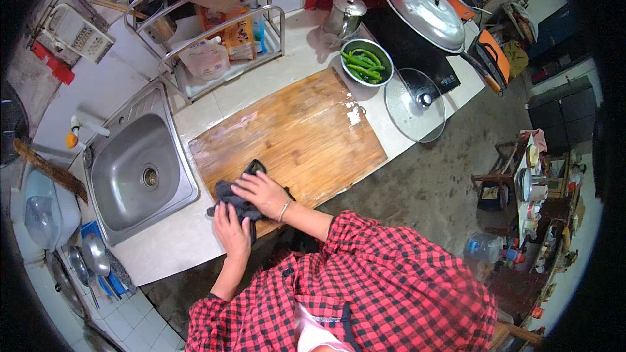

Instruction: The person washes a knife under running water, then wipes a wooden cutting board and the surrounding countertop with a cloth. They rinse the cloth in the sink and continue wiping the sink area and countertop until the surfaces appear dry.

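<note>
A large wooden cutting board [293, 132] lies on the light countertop, with wet patches near its far right corner. On its near left corner is a bunched dark cloth [230, 195]. My right hand [262, 196], with a bracelet at the wrist, presses down on the cloth, fingers extended. Beside it, my left hand [232, 230] rests on the cloth's near edge at the board's corner. Both palms are hidden, so whether either hand grips the cloth cannot be told.
A steel sink [142, 176] is left of the board. Beyond the board's far right corner stand a bowl of green peppers [364, 63], a glass lid [408, 117] overhanging the counter edge, a metal pitcher [345, 14] and a lidded pan [428, 14]. A wire rack [225, 76] stands behind.
</note>
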A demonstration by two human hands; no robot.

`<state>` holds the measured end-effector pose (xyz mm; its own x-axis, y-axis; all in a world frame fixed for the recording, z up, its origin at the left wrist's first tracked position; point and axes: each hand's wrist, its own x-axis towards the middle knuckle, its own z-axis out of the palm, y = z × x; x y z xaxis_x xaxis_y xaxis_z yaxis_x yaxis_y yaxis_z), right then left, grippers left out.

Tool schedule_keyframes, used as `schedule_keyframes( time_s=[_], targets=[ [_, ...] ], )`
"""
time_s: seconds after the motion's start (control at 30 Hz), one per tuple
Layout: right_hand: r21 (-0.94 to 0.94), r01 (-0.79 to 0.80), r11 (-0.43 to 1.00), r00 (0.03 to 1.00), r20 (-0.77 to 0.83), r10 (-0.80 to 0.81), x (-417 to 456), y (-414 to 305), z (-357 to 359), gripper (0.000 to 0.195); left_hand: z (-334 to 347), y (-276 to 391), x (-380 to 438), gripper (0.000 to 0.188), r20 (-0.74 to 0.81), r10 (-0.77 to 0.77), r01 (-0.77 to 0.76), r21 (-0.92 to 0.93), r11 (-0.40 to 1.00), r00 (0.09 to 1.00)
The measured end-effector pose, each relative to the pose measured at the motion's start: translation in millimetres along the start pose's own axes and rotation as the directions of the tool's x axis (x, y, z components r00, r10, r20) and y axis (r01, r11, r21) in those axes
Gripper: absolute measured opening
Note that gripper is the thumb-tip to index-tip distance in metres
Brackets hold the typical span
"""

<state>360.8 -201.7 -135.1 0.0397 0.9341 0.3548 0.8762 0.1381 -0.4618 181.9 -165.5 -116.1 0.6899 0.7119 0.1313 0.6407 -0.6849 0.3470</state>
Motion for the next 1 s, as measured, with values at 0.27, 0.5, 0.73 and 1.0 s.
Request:
schedule_keyframes(
  time_s=[0.27, 0.5, 0.73, 1.0],
  targets=[
    [-0.181, -0.400, 0.898, 0.894, -0.295, 0.338, -51.6, 165.0, -102.2, 0.043, 61.8, 137.2, 144.5, 0.085, 0.170, 0.287, -0.273, -0.103, 0.957, 0.943],
    [-0.344, -0.628, 0.698, 0.778, -0.302, 0.551, -11.6, 232.9, -114.4, 0.055, 107.6, 171.8, 244.8, 0.063, 0.018, 0.349, -0.348, -0.053, 0.936, 0.937],
    [-0.268, -0.356, 0.895, 0.934, -0.093, 0.344, 73.9, 170.3, -50.0, 0.064, 64.8, 51.3, 222.5, 0.059, 0.008, 0.090, -0.091, 0.104, 0.990, 0.996],
    [0.028, 0.064, 0.998, 0.975, 0.213, -0.068, 119.3, 29.7, 49.1, 0.053, 16.4, -59.9, 98.0, 0.051, -0.151, -0.412, 0.406, -0.071, 0.911, 0.898]
  ],
)
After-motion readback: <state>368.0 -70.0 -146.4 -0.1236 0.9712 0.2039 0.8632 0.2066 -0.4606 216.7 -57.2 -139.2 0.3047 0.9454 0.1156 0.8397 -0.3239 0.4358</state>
